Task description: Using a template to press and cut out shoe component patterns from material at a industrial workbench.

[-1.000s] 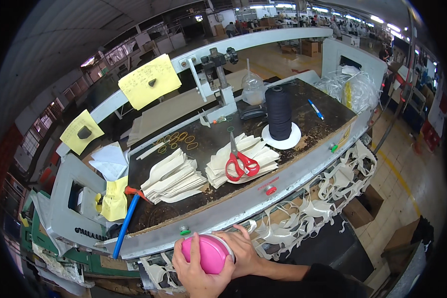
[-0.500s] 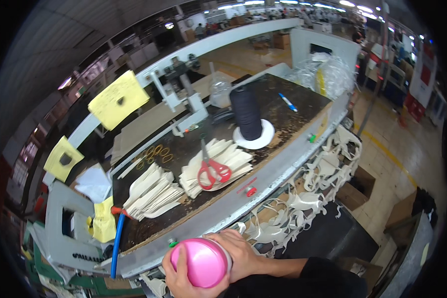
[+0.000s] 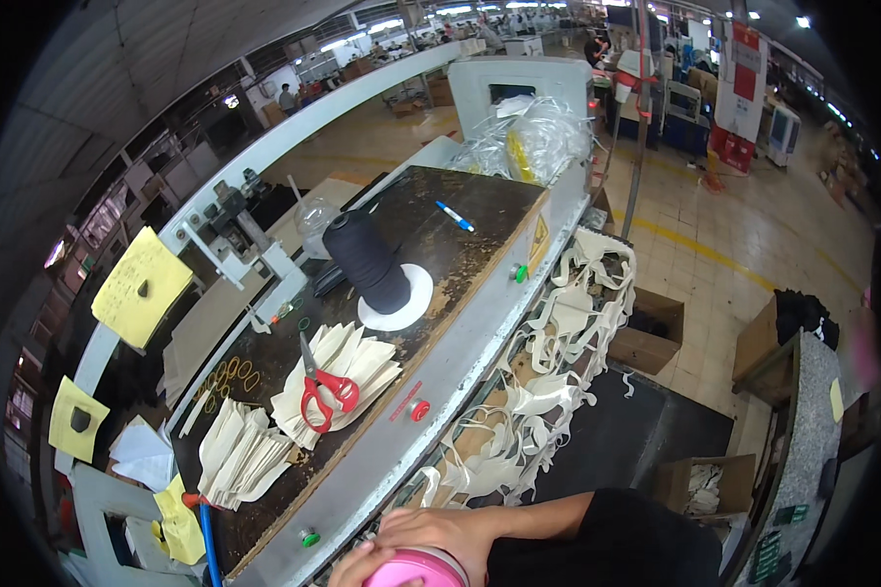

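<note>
At the lower edge of the head view, a round container with a glossy pink lid (image 3: 413, 571) is between my two hands, partly cut off by the frame. My right hand (image 3: 450, 531) wraps over its far and right side. On its left, the fingers of my left hand (image 3: 354, 564) press against the lid; the rest of that hand is out of the picture. Beyond the machine's front rail are two stacks of cream fabric pieces (image 3: 248, 454). Red-handled scissors (image 3: 325, 393) lie on the right stack.
A black thread cone (image 3: 367, 262) stands on a white disc, near a blue-white pen (image 3: 454, 216). Yellow rubber bands (image 3: 227, 380) lie left. Cream fabric scraps (image 3: 548, 396) hang along the rail, which carries red and green buttons. Cardboard boxes (image 3: 646, 331) and a grey counter (image 3: 803, 430) are right.
The view has swung to the right, so the table and its contents sit further left. The pink-lidded container and both hands are now lower in the picture, still together.
</note>
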`<state>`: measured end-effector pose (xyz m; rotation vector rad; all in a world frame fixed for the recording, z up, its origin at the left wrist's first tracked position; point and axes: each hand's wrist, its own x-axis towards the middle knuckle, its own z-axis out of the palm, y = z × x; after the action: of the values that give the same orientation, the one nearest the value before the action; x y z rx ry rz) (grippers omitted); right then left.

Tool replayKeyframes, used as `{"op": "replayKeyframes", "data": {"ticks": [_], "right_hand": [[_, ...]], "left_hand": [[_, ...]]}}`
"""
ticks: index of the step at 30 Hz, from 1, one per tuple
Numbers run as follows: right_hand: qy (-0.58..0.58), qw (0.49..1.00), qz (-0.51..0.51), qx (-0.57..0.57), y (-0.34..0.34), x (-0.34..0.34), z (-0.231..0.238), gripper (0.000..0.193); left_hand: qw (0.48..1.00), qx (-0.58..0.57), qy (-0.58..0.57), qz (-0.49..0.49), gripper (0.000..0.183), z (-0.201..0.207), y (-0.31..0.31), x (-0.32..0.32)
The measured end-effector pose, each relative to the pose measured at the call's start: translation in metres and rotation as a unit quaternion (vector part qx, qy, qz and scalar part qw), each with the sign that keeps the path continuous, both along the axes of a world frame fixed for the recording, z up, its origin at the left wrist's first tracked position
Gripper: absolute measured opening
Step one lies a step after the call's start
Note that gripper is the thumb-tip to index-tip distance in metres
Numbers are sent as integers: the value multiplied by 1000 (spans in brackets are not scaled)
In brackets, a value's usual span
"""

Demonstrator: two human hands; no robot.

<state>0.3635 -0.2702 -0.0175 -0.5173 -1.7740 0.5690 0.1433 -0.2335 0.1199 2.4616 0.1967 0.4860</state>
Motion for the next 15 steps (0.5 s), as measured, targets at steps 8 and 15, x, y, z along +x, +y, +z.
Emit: {"op": "replayKeyframes", "data": {"ticks": [8,15], "right_hand": [[82,986,-51,-134,-27,2,8,123],[42,993,-111,2,-9,1,-3,114]], "left_hand": [[969,77,-150,180,84,-12,45,-43],[982,-97,-97,128,89,-41,16,5]]}}
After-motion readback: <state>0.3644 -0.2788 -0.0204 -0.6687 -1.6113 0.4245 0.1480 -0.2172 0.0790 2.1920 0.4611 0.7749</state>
